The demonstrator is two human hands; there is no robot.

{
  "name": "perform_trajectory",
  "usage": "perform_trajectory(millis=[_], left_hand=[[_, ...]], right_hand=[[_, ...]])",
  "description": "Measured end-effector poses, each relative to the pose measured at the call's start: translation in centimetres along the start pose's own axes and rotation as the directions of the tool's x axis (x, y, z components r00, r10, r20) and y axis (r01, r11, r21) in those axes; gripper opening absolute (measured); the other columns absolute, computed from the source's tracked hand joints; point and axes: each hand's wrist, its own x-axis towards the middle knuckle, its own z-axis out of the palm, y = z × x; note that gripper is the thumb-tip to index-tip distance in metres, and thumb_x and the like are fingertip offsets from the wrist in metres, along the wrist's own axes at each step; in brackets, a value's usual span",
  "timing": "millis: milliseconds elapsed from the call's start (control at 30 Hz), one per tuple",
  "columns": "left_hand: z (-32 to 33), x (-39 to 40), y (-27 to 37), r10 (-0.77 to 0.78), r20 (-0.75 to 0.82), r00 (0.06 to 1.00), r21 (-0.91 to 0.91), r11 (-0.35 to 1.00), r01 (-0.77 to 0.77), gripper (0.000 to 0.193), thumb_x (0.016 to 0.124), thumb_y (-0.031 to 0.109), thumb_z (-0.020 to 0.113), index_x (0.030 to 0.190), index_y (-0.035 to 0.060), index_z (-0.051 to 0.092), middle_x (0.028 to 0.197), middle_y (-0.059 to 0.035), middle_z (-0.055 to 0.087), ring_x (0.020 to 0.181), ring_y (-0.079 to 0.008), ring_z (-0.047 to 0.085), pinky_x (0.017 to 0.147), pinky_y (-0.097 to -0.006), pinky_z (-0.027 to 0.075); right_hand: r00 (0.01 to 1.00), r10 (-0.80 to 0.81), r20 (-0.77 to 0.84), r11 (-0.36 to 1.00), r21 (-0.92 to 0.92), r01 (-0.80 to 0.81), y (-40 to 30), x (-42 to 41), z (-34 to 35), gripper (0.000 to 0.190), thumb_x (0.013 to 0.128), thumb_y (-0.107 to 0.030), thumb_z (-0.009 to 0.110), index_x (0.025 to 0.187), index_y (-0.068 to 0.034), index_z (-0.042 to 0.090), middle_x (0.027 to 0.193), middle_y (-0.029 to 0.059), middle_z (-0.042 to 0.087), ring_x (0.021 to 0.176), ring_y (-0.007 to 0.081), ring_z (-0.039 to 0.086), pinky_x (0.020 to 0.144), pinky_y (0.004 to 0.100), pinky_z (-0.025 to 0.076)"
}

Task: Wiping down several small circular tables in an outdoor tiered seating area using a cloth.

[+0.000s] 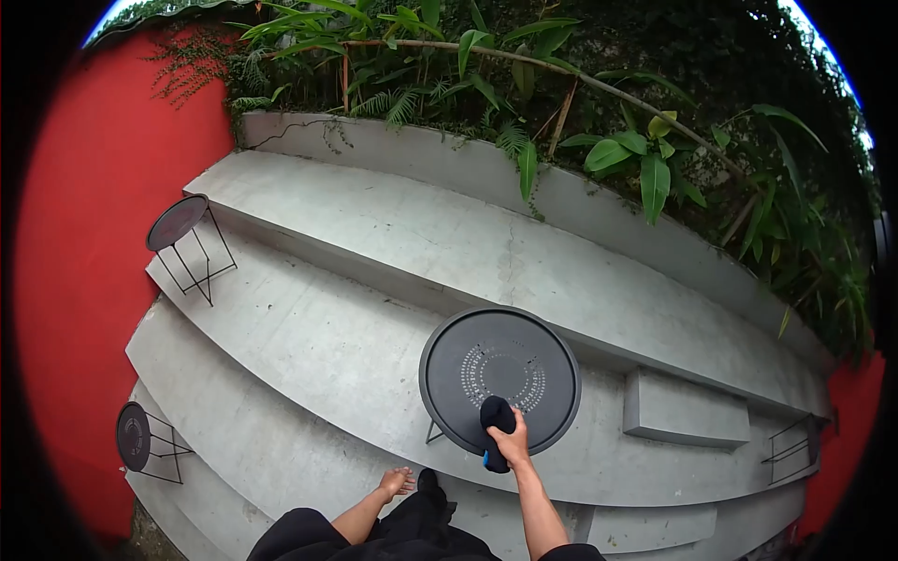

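A round black metal side table (447,365) with a raised rim and a ring of small perforations stands on a concrete step before me. My right hand (512,442) grips a bunched black cloth (497,415) over the near part of the tabletop. A bit of blue shows at the cloth's lower end. Whether the cloth touches the tabletop I cannot tell. Lower and to the left, my left hand (397,482) hangs with nothing in it, its fingers slightly apart, close to my black shoe (429,482).
Broad curved concrete steps (316,301) rise away from me. Similar small tables stand at upper left (177,223), lower left (133,436) and far right (812,442). A concrete block (691,407) sits on the right. Beyond are a red wall (119,210) and leafy plants (617,151).
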Motion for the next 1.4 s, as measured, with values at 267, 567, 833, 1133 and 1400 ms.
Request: perform_trajectory(millis=[267, 567, 833, 1133, 1400], left_hand=[[-4.5, -7.4, -12.0, -0.087, -0.086, 0.993, 0.756, 0.643, 0.122, 0.058, 0.092, 0.049, 0.053, 0.132, 0.0072, 0.064, 0.134, -0.0159, 0.064, 0.120, -0.0294, 0.062, 0.103, -0.0373, 0.047], [-8.2, -11.7, -14.6, -0.248, -0.239, 0.939, 0.612, 0.712, 0.344, 0.067, 0.090, 0.047, 0.053, 0.133, -0.0036, 0.060, 0.137, -0.0217, 0.061, 0.127, -0.0349, 0.059, 0.105, -0.0425, 0.046], [-16.1, -13.1, -21.5, -0.361, -0.323, 0.875, 0.396, 0.788, 0.471, 0.048, 0.091, 0.031, 0.053, 0.130, 0.0048, 0.066, 0.127, -0.0138, 0.069, 0.118, -0.0289, 0.065, 0.098, -0.0381, 0.051], [-29.5, -16.8, -27.6, -0.302, -0.337, 0.892, 0.127, 0.924, 0.361, 0.047, 0.090, 0.031, 0.056, 0.128, 0.0061, 0.067, 0.125, -0.0134, 0.069, 0.116, -0.0283, 0.066, 0.097, -0.0382, 0.052], [-38.0, -22.3, -31.5, -0.336, -0.390, 0.857, -0.104, 0.941, 0.322, 0.047, 0.089, 0.032, 0.059, 0.127, 0.0072, 0.067, 0.123, -0.0130, 0.070, 0.114, -0.0278, 0.066, 0.097, -0.0383, 0.052]], right_hand=[[0.965, 0.232, 0.123, 0.898, 0.353, -0.261, 10.5, -23.5, -4.1, 0.058, 0.075, 0.003, 0.077, 0.128, -0.003, 0.055, 0.107, 0.0105, 0.068, 0.091, 0.0191, 0.068, 0.077, 0.0350, 0.058], [0.964, 0.262, 0.050, 0.930, 0.252, -0.266, 14.6, -31.2, -5.0, 0.058, 0.073, 0.005, 0.077, 0.127, -0.003, 0.055, 0.104, 0.0121, 0.069, 0.090, 0.0215, 0.070, 0.077, 0.0369, 0.059], [0.980, 0.111, 0.163, 0.994, -0.007, -0.112, 5.9, -24.5, 1.0, 0.064, 0.071, -0.006, 0.083, 0.129, -0.004, 0.055, 0.107, 0.0119, 0.069, 0.093, 0.0189, 0.067, 0.079, 0.0340, 0.057], [0.832, 0.145, 0.535, 0.977, -0.209, -0.036, 2.0, -22.9, 22.0, 0.065, 0.073, -0.009, 0.083, 0.131, -0.006, 0.054, 0.104, 0.0105, 0.070, 0.087, 0.0179, 0.069, 0.076, 0.0337, 0.058], [0.550, 0.135, 0.824, 0.983, -0.182, 0.031, -3.4, -27.5, 42.4, 0.062, 0.076, -0.011, 0.082, 0.132, -0.013, 0.056, 0.103, 0.0080, 0.069, 0.085, 0.0160, 0.067, 0.074, 0.0328, 0.057]])
